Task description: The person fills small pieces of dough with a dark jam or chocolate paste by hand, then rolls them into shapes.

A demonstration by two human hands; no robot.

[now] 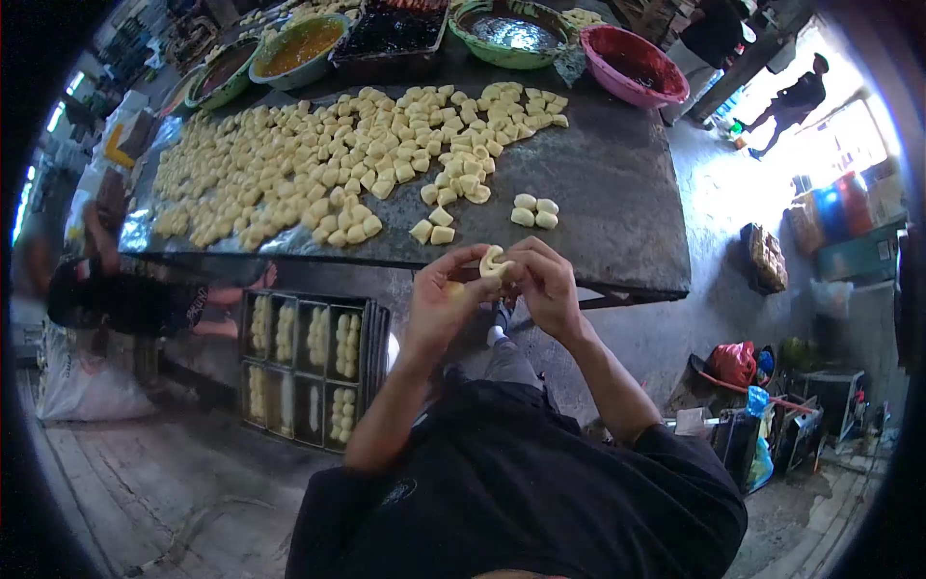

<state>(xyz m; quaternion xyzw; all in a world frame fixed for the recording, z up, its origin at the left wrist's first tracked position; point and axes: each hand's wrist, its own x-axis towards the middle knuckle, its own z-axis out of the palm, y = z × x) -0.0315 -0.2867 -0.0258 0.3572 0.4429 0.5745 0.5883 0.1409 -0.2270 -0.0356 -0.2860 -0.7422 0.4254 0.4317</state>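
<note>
A flattened, folded piece of dough (496,263) is pinched between my two hands, just off the table's front edge. My left hand (448,294) holds its left side. My right hand (543,282) grips its right side, fingers bent around it. Beyond my hands, a small group of rounded dough balls (534,210) sits on the dark table (617,212). Two loose dough pieces (431,232) lie near the front edge, left of that group. A wide spread of cut dough pieces (318,154) covers the table's left and middle.
Several basins, including a pink basin (634,66) and a green basin (511,34), line the table's back. Below left stands a rack of partitioned trays (307,372) holding dough. A co-worker (125,289) is at far left; another person (799,99) is at back right.
</note>
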